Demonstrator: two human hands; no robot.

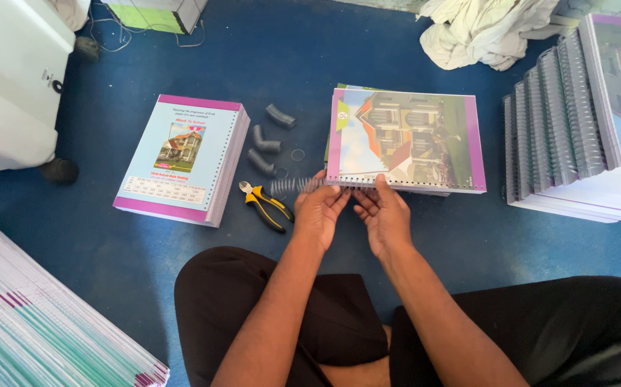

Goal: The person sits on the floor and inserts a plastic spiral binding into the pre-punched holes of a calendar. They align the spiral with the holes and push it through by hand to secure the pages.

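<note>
- A booklet (405, 140) is lying at the middle of the floor (110, 244), just beyond both hands.
- A wire coil (292, 185) is sticking out left from the booklet's near edge.
- Cutting pliers (264, 204) are lying just left of the left hand (319, 213).
- Three short tube pieces (266, 140) are sitting behind the pliers.
- An unbound stack (183, 159) is resting further left.
- Bound booklets (576, 122) are piling up at the right edge.
- A cloth (479, 29) is lying at the far edge.

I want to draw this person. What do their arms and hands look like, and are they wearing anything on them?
Both arms are bare, with no sleeves reaching them. The left hand and right hand wear no gloves, and no rings, watch or bracelets show.
</note>
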